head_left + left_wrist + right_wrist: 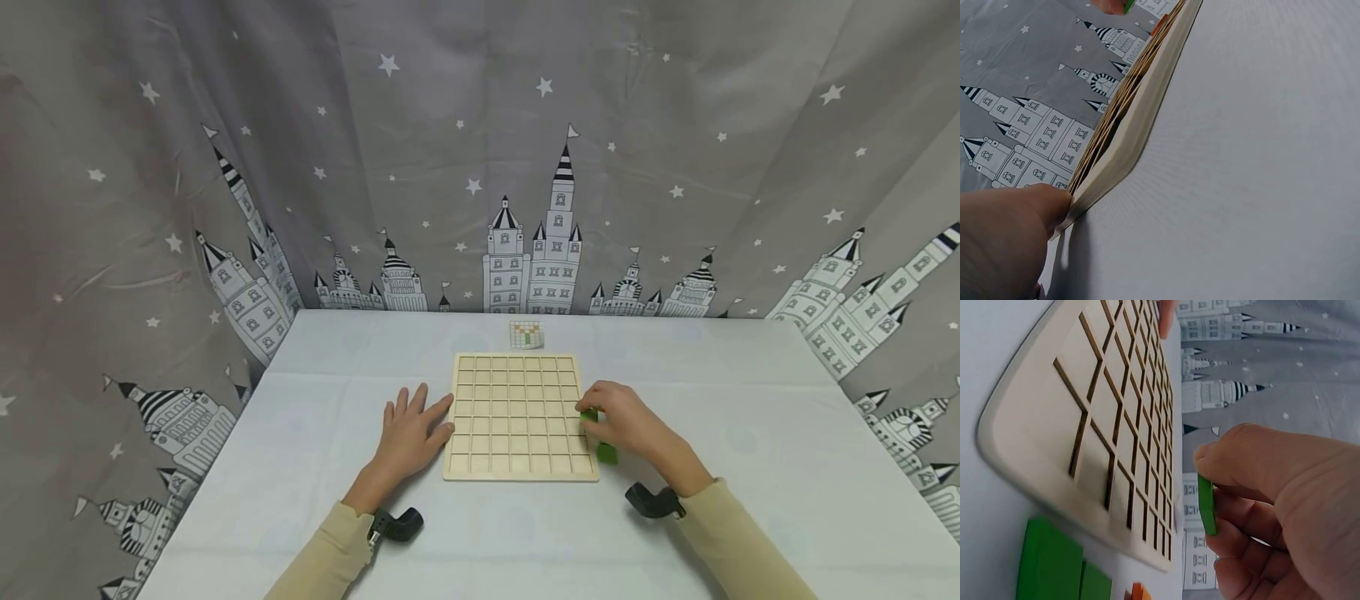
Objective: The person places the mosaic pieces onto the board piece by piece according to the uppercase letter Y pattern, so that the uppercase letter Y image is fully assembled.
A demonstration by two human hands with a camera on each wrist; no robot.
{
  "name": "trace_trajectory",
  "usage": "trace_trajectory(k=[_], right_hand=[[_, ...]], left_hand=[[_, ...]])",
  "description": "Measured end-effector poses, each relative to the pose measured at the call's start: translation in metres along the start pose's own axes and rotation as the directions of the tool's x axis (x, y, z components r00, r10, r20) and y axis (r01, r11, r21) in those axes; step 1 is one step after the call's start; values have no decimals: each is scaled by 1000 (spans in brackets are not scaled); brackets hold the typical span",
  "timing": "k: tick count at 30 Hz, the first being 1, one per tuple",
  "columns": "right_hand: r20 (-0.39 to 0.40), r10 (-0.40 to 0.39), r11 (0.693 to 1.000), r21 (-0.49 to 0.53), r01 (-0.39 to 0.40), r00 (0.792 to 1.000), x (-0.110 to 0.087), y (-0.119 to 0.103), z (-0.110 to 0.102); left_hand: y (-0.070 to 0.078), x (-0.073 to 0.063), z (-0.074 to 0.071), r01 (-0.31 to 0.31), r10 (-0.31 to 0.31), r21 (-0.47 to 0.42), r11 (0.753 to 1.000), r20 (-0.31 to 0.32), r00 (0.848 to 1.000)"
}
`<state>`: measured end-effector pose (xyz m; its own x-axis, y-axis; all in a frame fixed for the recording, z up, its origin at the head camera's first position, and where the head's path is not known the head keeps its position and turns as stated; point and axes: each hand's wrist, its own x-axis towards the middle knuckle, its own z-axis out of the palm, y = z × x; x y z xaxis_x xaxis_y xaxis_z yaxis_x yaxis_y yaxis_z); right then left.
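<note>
A pale wooden board (517, 477) with a grid of square recesses lies flat on the white table. My left hand (408, 435) rests at its left edge, fingers spread and fairly straight; in the left wrist view the thumb (1047, 203) touches the rim. Over the board's right edge, my right hand (626, 421) pinches a small flat green tile (1207, 505) between thumb and fingers, tilted up on its edge. More green tiles (1050, 562) lie on the table beside the board, also showing as a green patch (607, 453) below that hand.
Behind the board lies a small card (525, 335) printed with a coloured grid. An orange piece (1140, 592) sits past the green tiles in the right wrist view. A grey curtain (450, 108) with stars and castles hangs behind the white table (750, 433).
</note>
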<state>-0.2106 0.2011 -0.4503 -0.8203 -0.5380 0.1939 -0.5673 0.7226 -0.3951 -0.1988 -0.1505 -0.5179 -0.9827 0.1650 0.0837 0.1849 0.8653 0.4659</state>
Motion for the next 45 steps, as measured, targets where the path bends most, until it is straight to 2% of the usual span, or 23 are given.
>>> trace_trajectory(k=[7, 19, 32, 38, 45], right_hand=[[49, -35, 999, 0, 35, 998, 14, -12, 10], [71, -125, 991, 63, 120, 990, 28, -32, 36], [113, -114, 989, 108, 102, 987, 34, -44, 60], [110, -109, 992, 77, 101, 988, 36, -48, 65], [94, -126, 989, 88, 118, 988, 36, -52, 67]], left_hand=[[-1, 0, 0, 0, 0, 1, 1000, 5, 1000], [0, -2, -1, 3, -3, -4, 1000, 8, 1000], [1, -1, -1, -1, 1, -2, 1000, 7, 1000], [1, -1, -2, 5, -5, 3, 1000, 10, 1000], [1, -1, -3, -1, 1, 3, 1000, 9, 1000]])
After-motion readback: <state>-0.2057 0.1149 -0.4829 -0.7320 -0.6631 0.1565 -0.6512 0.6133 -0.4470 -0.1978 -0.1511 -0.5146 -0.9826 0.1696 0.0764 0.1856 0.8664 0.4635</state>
